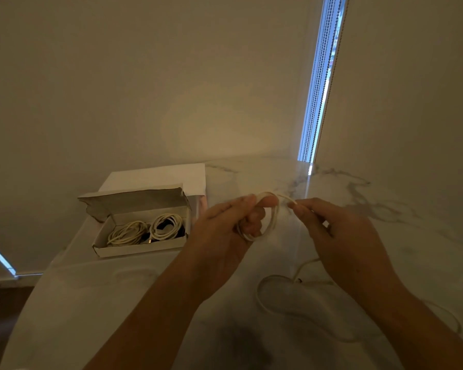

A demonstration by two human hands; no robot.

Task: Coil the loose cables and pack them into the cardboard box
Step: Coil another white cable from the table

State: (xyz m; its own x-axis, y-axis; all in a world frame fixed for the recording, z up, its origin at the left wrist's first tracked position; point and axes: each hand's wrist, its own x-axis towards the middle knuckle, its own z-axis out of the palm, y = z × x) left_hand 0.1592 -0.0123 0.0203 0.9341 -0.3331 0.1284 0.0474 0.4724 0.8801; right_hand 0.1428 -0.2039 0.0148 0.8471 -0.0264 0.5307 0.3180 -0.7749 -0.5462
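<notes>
Now cable (pixel 271 209) between both hands (pixel 278 231)

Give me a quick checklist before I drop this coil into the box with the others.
1. Cardboard box lid open: ok.
2. Room in the box beside the two packed coils: cannot tell.
3. Coil held in the left hand: ok.
4. Cable end pinched by the right hand: ok.
5. Coil secured against springing open: cannot tell.
6. All cables coiled: not ok, a loose cable lies on the table.
</notes>
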